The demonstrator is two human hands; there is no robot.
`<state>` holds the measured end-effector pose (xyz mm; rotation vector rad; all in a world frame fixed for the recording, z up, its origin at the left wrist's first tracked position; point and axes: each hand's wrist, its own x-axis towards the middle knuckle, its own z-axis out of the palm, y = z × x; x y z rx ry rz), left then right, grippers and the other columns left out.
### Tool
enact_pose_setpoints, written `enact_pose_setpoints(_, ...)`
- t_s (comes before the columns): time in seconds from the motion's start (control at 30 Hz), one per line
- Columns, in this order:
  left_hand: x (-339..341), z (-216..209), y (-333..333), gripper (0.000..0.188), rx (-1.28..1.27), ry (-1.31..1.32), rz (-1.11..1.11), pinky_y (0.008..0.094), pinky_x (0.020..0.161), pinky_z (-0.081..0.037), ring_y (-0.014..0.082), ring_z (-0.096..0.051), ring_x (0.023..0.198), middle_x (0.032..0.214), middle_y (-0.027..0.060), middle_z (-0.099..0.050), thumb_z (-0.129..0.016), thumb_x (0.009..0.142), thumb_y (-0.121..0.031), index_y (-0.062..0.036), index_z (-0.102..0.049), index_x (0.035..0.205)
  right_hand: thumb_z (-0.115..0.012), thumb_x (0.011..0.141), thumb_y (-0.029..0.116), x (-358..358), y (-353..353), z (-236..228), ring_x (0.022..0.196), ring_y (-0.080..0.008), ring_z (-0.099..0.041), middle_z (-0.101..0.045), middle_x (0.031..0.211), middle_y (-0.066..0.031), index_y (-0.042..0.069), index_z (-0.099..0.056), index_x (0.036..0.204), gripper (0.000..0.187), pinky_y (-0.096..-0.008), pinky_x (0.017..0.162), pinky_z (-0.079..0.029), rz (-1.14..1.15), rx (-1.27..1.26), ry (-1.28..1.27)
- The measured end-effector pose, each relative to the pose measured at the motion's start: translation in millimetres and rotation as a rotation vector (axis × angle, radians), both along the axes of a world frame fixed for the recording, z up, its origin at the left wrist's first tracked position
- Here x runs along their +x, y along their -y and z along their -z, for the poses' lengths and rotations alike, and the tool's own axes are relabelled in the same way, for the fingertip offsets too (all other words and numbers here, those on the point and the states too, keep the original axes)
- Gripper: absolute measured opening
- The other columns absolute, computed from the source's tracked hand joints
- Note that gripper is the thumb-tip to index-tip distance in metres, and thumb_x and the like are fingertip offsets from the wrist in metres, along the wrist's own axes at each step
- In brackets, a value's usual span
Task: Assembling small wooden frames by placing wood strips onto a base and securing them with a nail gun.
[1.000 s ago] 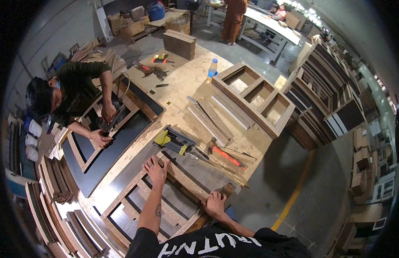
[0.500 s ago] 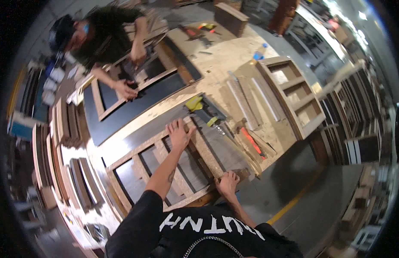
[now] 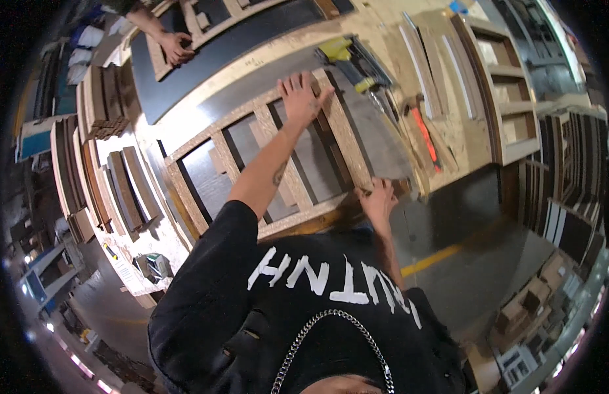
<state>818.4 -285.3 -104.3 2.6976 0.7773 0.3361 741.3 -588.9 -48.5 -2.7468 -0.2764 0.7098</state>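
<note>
Slatted particleboard frame (image 3: 344, 131) sits flat on a grey wood-grain panel (image 3: 372, 134) at the near side of my worktable (image 3: 472, 139), right in front of the body wearing the camera. I have my left hand (image 3: 301, 100) laid over the far right corner, its fingers spread apart and the thumb reaching onto the right-hand rail. My right hand (image 3: 379, 198) is at the near right corner, fingers bent over the end of that same rail; from up here I cannot tell whether it is clamped tight or only resting. Just beyond my left hand I see a yellow-green nail gun (image 3: 347, 58). To the right of the frame lies a hammer (image 3: 426, 138) with an orange handle, its head toward the far side, and past it some loose strips (image 3: 428, 69). Farther right, I make out a box with open compartments (image 3: 511, 71). At far left, a co-worker's hand (image 3: 176, 48) is at the corner of a second pale frame (image 3: 222, 31) on a dark panel (image 3: 219, 59). Left of that, brown boards (image 3: 111, 98) are stacked.
</note>
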Motion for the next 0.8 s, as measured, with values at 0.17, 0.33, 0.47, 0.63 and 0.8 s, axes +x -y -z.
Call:
enact_pose_setpoints(0.17, 2.8, 16.3, -2.0, 0.079, 0.092, 0.127, 0.012, 0.0636, 0.110, -0.018, 0.0439, -0.044, 0.123, 0.128, 0.0238, -0.047, -0.055, 0.085, -0.068, -0.0039, -0.044, 0.130, -0.081, 0.073, 0.030, -9.2, 9.3, 9.7, 0.125, -0.0319, -0.044, -0.048, 0.131, -0.0122, 0.013, -0.057, 0.128, 0.063, -0.0548, 0.102, -0.031, 0.008, 0.032, 0.055)
enact_pose_setpoints(0.33, -1.9, 13.9, -1.4, 0.081, 0.050, 0.073, 0.026, 0.0608, 0.110, -0.016, 0.0428, -0.038, 0.128, 0.133, 0.0251, -0.044, -0.052, 0.086, -0.069, -0.0040, -0.043, 0.133, -0.082, 0.073, 0.020, -8.4, 18.0, 9.6, 0.125, -0.0292, -0.044, -0.047, 0.132, -0.0098, 0.011, -0.062, 0.123, 0.055, -0.0547, 0.103, -0.026, 0.031, 0.132, 0.041)
enact_pose_setpoints(0.47, -0.3, 12.5, -1.0, 0.086, 0.049, 0.043, 0.025, 0.0600, 0.112, -0.013, 0.0434, -0.035, 0.131, 0.135, 0.0251, -0.042, -0.047, 0.086, -0.074, -0.0047, -0.041, 0.137, -0.082, 0.073, 0.022, -2.6, 23.5, 17.3, 0.124, -0.0279, -0.045, -0.049, 0.130, -0.0081, 0.010, -0.065, 0.118, 0.050, -0.0536, 0.103, -0.027, 0.045, 0.111, 0.021)
enact_pose_setpoints(0.63, 1.9, 16.7, -3.0, 0.088, 0.042, 0.032, 0.025, 0.0601, 0.112, -0.012, 0.0432, -0.033, 0.132, 0.137, 0.0243, -0.041, -0.044, 0.085, -0.076, -0.0049, -0.040, 0.137, -0.083, 0.073, 0.026, -2.4, 26.7, 21.7, 0.124, -0.0267, -0.046, -0.050, 0.129, -0.0066, 0.010, -0.065, 0.116, 0.049, -0.0514, 0.102, -0.030, 0.024, 0.173, 0.072)
enact_pose_setpoints(0.8, 0.3, 20.5, -4.6, 0.081, 0.094, 0.042, 0.036, 0.0579, 0.112, -0.010, 0.0399, -0.033, 0.131, 0.131, 0.0217, -0.044, -0.049, 0.085, -0.072, -0.0061, -0.041, 0.131, -0.083, 0.072, 0.026, -1.7, 24.6, 17.7, 0.121, -0.0269, -0.048, -0.052, 0.126, -0.0063, 0.010, -0.066, 0.114, 0.048, -0.0495, 0.102, -0.031, 0.046, 0.177, 0.074)
